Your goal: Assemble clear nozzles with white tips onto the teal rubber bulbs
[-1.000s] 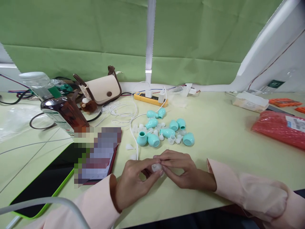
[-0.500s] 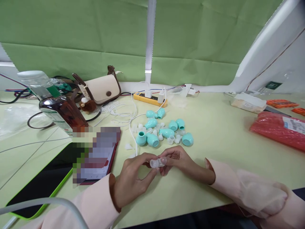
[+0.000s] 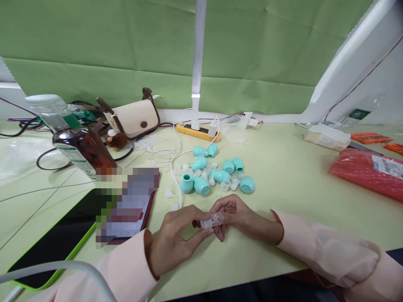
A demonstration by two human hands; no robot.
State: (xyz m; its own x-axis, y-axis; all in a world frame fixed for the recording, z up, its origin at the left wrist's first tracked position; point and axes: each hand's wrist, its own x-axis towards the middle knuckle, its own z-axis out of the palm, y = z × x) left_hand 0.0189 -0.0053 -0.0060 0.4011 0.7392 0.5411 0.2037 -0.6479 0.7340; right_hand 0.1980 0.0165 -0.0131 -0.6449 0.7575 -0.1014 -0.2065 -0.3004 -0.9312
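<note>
Head view: left hand (image 3: 174,239) and right hand (image 3: 237,214) pinch clear plastic piece (image 3: 212,221) between thumbs and fingers, near front edge of table (image 3: 283,172). Turquoise bulbs (image 3: 220,176) and translucent parts (image 3: 225,185) crowd just beyond; white cable (image 3: 179,195), green-edged phone (image 3: 56,239) leftward. Elbow room rightward, toward red parcel (image 3: 367,172), cut off by frame. Some right fingers hidden behind piece.

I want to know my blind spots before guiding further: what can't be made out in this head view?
In the head view:
Small clear plastic tubular piece: partly covered by the left hand and right hand.
Small translucent white plastic pieces: count unclear; they overlap among glossy turquoise bulb-shaped pieces.
Rectangular phone with red edge: screen text lost to pixelation.
Shiny red plastic package: cut off by the right edge; white label print too small.
</note>
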